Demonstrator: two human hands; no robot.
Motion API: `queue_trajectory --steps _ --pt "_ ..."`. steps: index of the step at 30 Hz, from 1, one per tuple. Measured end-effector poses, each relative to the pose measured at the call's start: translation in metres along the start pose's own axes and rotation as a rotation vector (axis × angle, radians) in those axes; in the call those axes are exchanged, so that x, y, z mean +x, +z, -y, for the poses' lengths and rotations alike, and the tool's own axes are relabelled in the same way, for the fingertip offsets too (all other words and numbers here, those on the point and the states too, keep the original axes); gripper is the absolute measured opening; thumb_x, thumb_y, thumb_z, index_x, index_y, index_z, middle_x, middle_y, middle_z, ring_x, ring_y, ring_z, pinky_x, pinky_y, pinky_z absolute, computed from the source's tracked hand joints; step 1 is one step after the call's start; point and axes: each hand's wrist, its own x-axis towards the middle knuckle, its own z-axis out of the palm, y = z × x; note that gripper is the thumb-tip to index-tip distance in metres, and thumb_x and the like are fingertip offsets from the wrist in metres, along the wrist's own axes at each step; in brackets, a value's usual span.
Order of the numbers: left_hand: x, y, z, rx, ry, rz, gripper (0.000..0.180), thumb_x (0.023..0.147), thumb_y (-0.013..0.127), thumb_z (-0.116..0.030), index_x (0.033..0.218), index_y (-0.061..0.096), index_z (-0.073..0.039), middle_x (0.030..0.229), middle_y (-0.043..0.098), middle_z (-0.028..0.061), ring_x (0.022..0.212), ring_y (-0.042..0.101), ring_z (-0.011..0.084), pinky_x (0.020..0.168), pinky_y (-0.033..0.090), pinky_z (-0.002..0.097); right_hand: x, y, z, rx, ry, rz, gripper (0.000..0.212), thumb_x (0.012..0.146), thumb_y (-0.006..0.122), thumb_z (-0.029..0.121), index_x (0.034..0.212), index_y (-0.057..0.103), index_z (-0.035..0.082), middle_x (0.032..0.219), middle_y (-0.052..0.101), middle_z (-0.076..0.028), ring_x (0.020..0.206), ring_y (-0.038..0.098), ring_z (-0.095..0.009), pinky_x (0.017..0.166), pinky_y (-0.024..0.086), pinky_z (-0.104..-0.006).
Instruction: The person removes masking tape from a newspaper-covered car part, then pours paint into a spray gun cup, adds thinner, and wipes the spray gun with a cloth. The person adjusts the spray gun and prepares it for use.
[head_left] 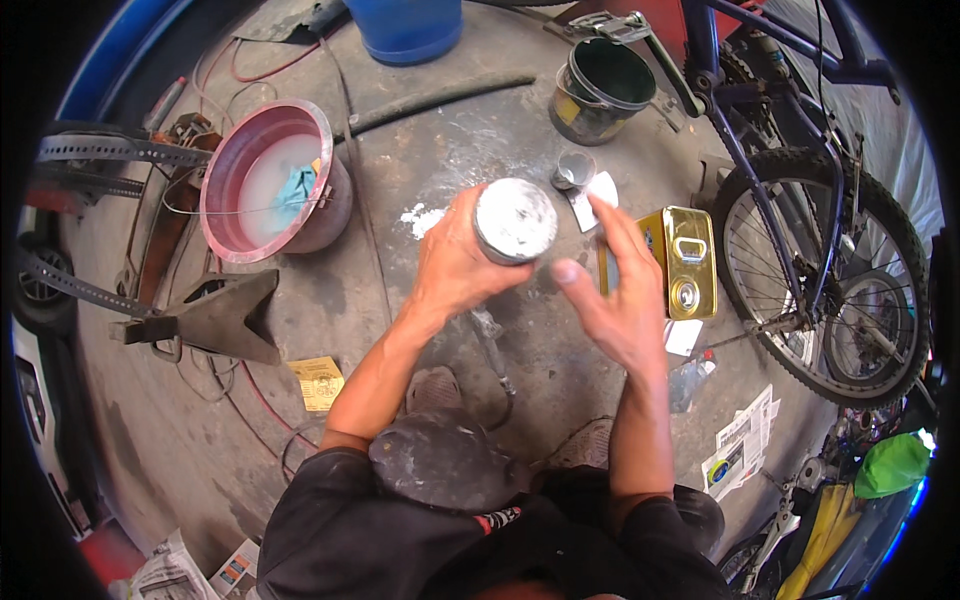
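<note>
My left hand (455, 255) is wrapped around the side of a round container (516, 220), held up in front of me. White, smeared material covers its top face. Just to the right, my right hand (625, 290) is raised with its fingers apart, and holds nothing. Below the container shows a whitish metal handle (489, 340) with a hose fitting at its lower end, like that of a spray gun. Whether it joins the container I cannot tell. Beyond my right fingertips, a small grey cup (574, 171) stands by a white piece of paper (596, 203).
A gold rectangular can (690, 262) stands at the right, before a bicycle (820, 270). Farther back are a dark bucket (603, 92) and a blue bucket (408, 30). At the left, a reddish bucket (335, 205) holds cloudy liquid and a blue cloth, near a metal stand (215, 318).
</note>
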Motion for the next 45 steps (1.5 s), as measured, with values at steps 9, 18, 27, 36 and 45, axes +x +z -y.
queue_trajectory --steps 9,18,27,36,45 --pt "-0.020 0.017 -0.013 0.068 0.134 0.081 0.075 0.074 0.083 -0.027 0.136 0.051 0.001 0.113 0.071 0.0209 0.099 0.072 0.0403 0.080 0.059 0.0475 0.007 0.051 -0.002 -0.182 -0.300 -0.306 0.034 0.083 0.080 0.030 0.109 0.074 0.008 0.118 0.065 -0.016 0.108 0.063 -0.036 0.090 0.054 -0.0413" --pt "-0.036 0.006 -0.003 -0.111 0.344 0.053 0.098 0.050 0.100 -0.025 0.134 0.054 -0.005 0.121 0.070 0.0118 0.104 0.072 0.0305 0.089 0.058 0.0386 0.007 -0.008 -0.007 1.032 -0.053 -0.327 0.049 0.110 0.039 0.038 0.117 0.063 -0.004 0.115 0.068 -0.019 0.105 0.069 -0.031 0.098 0.055 -0.0455" --pt "-0.057 -0.007 -0.002 -0.107 0.269 0.002 0.094 0.055 0.101 -0.024 0.133 0.054 0.000 0.122 0.069 0.0129 0.108 0.070 0.0236 0.095 0.056 0.0356 -0.040 0.033 -0.137 1.366 0.798 0.067 0.068 0.107 0.032 0.062 0.120 0.061 0.002 0.107 0.070 -0.021 0.098 0.073 -0.039 0.082 0.064 -0.0505" --pt "-0.034 0.010 0.014 -0.095 0.002 -0.018 0.090 0.055 0.096 -0.021 0.134 0.057 -0.004 0.115 0.073 0.0109 0.106 0.072 0.0243 0.095 0.056 0.0361 -0.185 0.130 -0.292 -0.051 1.167 -0.397 0.063 0.089 0.072 0.059 0.102 0.072 -0.002 0.081 0.072 -0.012 0.081 0.071 -0.028 0.079 0.055 -0.0429" --pt "0.016 0.032 0.002 0.215 0.102 0.206 0.086 0.059 0.093 -0.027 0.134 0.056 -0.005 0.116 0.073 0.0152 0.108 0.071 0.0321 0.095 0.055 0.0402 -0.152 0.029 -0.223 -0.294 0.614 -0.684 0.153 0.061 0.092 0.064 0.160 0.000 -0.006 0.159 0.021 -0.038 0.150 0.025 -0.048 0.123 0.026 -0.0511"
